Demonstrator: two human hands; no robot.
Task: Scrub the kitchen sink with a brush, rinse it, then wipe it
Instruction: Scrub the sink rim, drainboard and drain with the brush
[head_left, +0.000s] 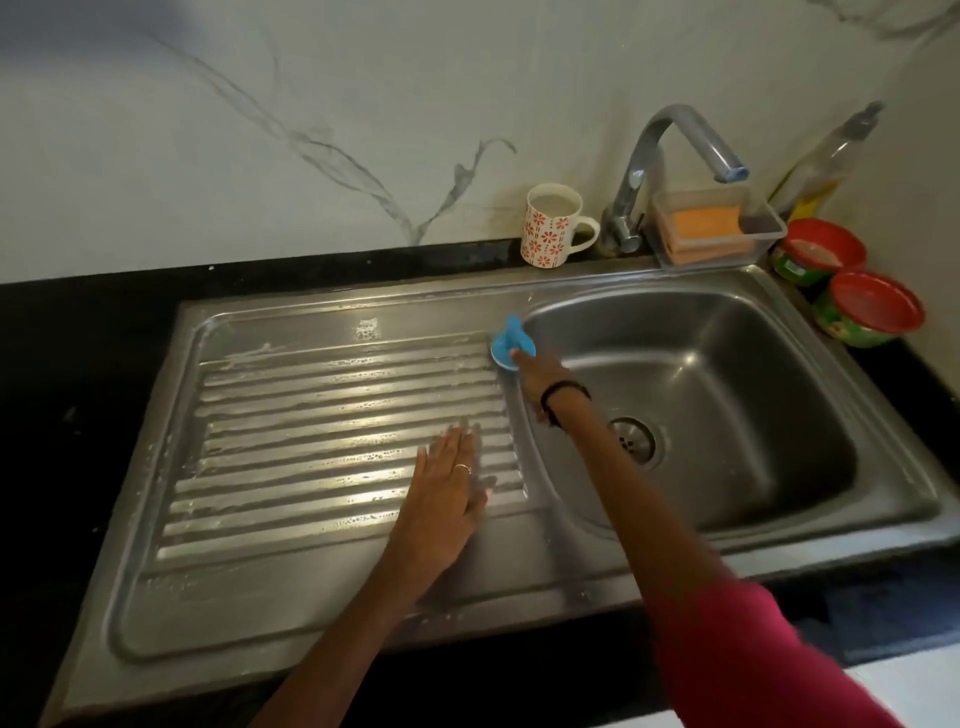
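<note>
A steel sink has its basin on the right and a ribbed drainboard on the left, streaked with soap foam. My right hand grips a small blue brush at the far right corner of the drainboard, beside the basin's rim. My left hand rests flat on the drainboard's ribs, fingers straight. The drain sits at the basin's left side, partly hidden by my right forearm.
A chrome faucet arches over the basin's back edge. A flowered mug stands to its left, and a clear box with an orange sponge to its right. Two red-lidded tubs and a bottle crowd the right corner. Black countertop surrounds the sink.
</note>
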